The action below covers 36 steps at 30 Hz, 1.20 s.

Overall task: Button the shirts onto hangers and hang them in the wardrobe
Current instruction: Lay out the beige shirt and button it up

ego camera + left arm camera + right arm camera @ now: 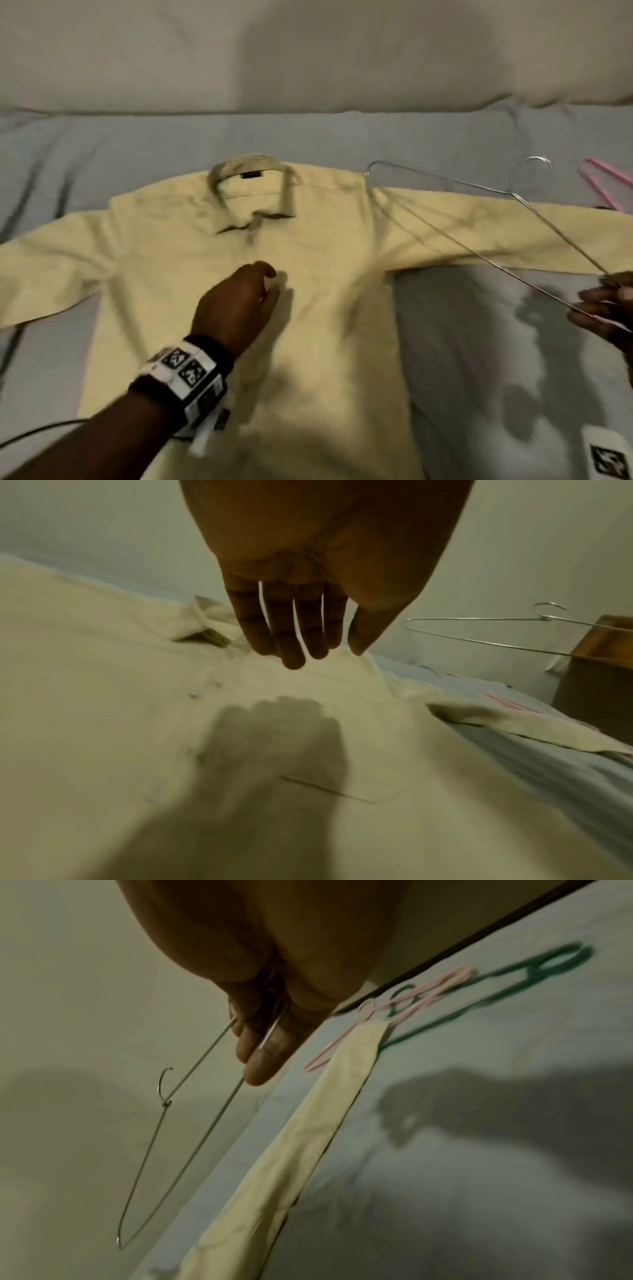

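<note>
A pale yellow shirt (325, 308) lies front up and spread flat on the bed, collar at the far side, sleeves out to both sides. My left hand (253, 287) hovers just over the chest below the collar, fingers straight and together, holding nothing; the left wrist view shows these fingers (291, 631) above the button placket (195, 693). My right hand (603, 305) grips one end of a thin wire hanger (479, 219) at the right edge, above the shirt's right sleeve (301, 1139). The hanger (178, 1139) is held off the bed.
The bed has a light blue sheet (496, 342) and a cream wall (308, 51) behind it. A pink hanger (603, 181) lies at the far right; a green hanger (496, 988) lies beside it. A wooden piece of furniture (596, 685) stands past the bed.
</note>
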{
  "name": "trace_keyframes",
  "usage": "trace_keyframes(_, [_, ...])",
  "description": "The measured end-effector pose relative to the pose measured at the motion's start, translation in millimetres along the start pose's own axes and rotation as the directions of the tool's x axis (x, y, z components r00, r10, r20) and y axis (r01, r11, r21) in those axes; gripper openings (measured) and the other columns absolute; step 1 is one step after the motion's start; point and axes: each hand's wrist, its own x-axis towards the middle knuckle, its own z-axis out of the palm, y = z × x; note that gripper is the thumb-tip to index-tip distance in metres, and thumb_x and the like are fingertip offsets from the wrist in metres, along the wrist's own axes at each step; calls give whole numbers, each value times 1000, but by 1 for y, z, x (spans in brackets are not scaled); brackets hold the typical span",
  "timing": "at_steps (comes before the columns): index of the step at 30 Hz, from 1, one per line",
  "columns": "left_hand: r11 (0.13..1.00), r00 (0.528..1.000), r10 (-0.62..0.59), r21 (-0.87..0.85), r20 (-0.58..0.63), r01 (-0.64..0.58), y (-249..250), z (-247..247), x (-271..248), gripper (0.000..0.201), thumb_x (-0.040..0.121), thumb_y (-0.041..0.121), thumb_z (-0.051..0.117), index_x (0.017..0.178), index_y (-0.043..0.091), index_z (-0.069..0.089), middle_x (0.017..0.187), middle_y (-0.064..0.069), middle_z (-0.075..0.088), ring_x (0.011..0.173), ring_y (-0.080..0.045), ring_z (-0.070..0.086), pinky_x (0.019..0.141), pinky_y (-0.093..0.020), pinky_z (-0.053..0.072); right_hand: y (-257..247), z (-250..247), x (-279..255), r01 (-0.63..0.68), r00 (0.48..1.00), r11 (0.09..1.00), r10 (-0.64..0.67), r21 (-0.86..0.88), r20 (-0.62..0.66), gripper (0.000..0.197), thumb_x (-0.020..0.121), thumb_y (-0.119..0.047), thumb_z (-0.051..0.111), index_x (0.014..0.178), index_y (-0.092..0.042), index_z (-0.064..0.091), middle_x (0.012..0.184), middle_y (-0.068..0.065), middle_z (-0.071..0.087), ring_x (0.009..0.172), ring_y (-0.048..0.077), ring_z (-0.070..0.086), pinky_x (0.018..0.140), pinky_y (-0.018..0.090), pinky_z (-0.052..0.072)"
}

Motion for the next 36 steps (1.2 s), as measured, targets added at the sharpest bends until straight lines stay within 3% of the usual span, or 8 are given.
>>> trace_keyframes(3, [997,998,-46,64,-50,49,-70,-30,31,31,98,43,52,126,29,57,107,0,67,95,-28,66,71,-36,49,-105,165,-46,48,999,998,-48,-30,23,24,92,-30,58,106,-10,63,92,9,67,84,22,71,71,31,62])
trace_keyframes(8, [983,996,67,165,53,-74,-116,-48,98,56,99,21,50,150,38,35,122,-10,56,99,-39,64,73,-42,51,-136,282,-18,170,976,981,-155,-95,151,9,91,-26,62,89,-19,67,68,-1,67,61,17,65,60,29,61])
trace_keyframes(10, [968,990,64,234,129,-93,-125,-47,122,70,97,13,48,155,44,24,124,-12,51,99,-41,62,71,-41,46,-136,306,7,185,971,970,-156,-155,182,24,101,-5,51,88,-16,67,63,-3,65,58,16,64,58,30,61])
trace_keyframes(14, [969,994,81,228,79,-97,-138,-48,159,37,100,25,49,137,25,55,124,-19,56,106,-44,61,85,-47,51,-131,346,45,192,965,945,-132,-266,228,33,100,1,45,82,-16,67,63,0,62,54,20,62,53,31,58])
trace_keyframes(19, [975,977,180,152,-113,-162,-140,-68,171,22,94,11,59,114,17,68,109,-16,63,98,-43,61,74,-43,44,-122,403,59,163,946,958,-84,-235,313,29,100,0,48,82,-14,67,64,1,63,52,20,60,53,32,57])
trace_keyframes(27, [908,934,334,309,-125,-283,-106,-87,176,40,102,45,42,141,35,43,119,-5,67,99,-37,65,68,-41,48,-111,474,37,65,819,948,127,-311,560,19,104,-2,41,96,-4,59,79,14,65,62,28,64,58,38,56])
trace_keyframes(31, [846,892,449,297,48,-442,-78,-77,197,48,103,30,53,150,30,42,145,-4,51,120,-36,58,84,-48,53,-110,468,39,193,770,897,112,-397,628,19,104,-6,46,105,-2,64,85,12,72,67,25,68,61,38,54])
trace_keyframes(36, [809,838,501,226,217,-543,-71,-81,211,26,95,10,59,115,21,72,101,-7,69,93,-33,66,79,-43,53,-112,465,53,85,719,946,159,-313,676,52,107,-47,31,102,-13,71,87,17,72,67,28,65,57,34,50])
